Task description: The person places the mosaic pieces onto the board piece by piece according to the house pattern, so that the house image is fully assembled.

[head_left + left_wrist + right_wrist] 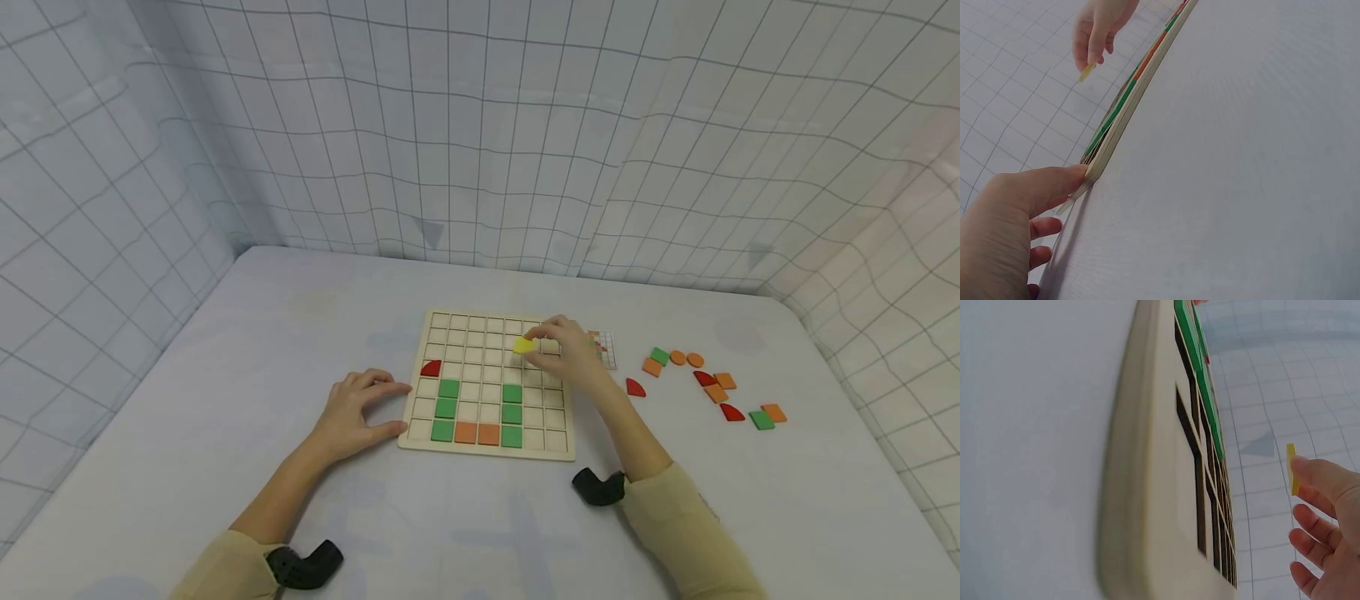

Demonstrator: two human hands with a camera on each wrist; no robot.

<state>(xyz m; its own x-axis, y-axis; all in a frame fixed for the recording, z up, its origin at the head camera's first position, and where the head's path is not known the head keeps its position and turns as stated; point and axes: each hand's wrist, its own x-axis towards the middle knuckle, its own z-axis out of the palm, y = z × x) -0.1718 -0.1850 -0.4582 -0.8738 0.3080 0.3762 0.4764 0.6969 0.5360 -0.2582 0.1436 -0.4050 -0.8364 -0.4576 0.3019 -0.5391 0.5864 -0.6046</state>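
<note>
A wooden grid board (486,455) lies on the table. Green squares (447,389) stand in two columns, with two orange squares (477,433) between them in the bottom row. One red quarter-circle (431,368) sits near the board's left side. My left hand (352,417) touches the board's left edge with spread thumb and index finger; in the left wrist view, the thumb (1060,181) rests at a corner. Above the board's upper right part, my right hand (566,354) pinches a small yellow piece (522,345) between thumb and index finger, held clear of the surface in the right wrist view.
Right of the board lie loose pieces: red quarter-circles (635,387), orange squares (652,367), orange circles (695,360) and green squares (762,420). A printed pattern card (608,350) lies partly behind the right hand. Grid-lined white curtains (480,150) surround the table.
</note>
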